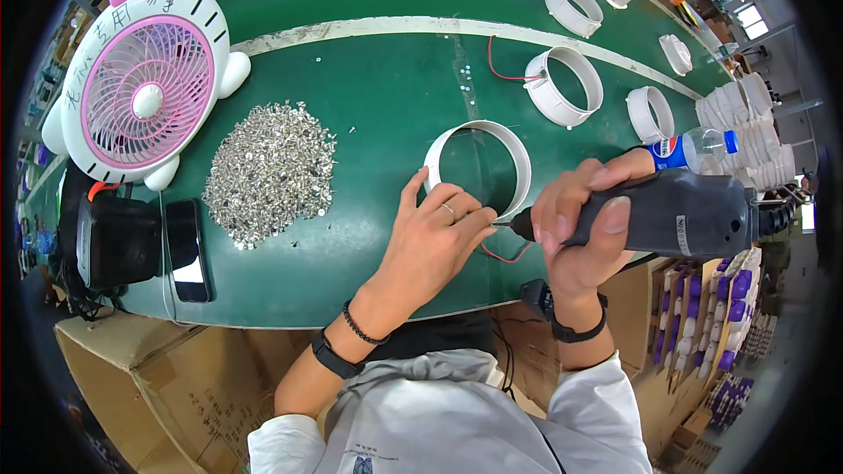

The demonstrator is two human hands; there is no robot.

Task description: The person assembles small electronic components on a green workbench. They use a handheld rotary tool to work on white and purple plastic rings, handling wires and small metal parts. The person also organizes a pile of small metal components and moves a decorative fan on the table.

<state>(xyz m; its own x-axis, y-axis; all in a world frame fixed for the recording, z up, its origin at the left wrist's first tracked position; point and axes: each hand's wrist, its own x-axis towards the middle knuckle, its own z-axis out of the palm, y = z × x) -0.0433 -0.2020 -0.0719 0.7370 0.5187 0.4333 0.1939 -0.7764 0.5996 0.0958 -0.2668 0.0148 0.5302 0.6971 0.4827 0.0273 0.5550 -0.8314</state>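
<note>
A white plastic ring (522, 154) stands on the green bench in front of me, a red wire at its near side. My left hand (435, 226) grips its near left edge; thumb and fingertips meet close to the driver's tip, and whether they also pinch a screw is hidden. Wrapped in my right hand (580, 224) is a black electric screwdriver (676, 213), lying nearly level. Its bit points left and reaches the ring's near wall beside my left fingertips. To the left of the ring lies a heap of small silver screws (270, 171).
A white and pink fan (149, 79) stands far left, above a phone (189, 250) and a black box-shaped device (118, 237). More white rings (565, 88) sit at the back right. A plastic bottle (702, 151) and stacked white parts (755, 127) are beyond my right hand.
</note>
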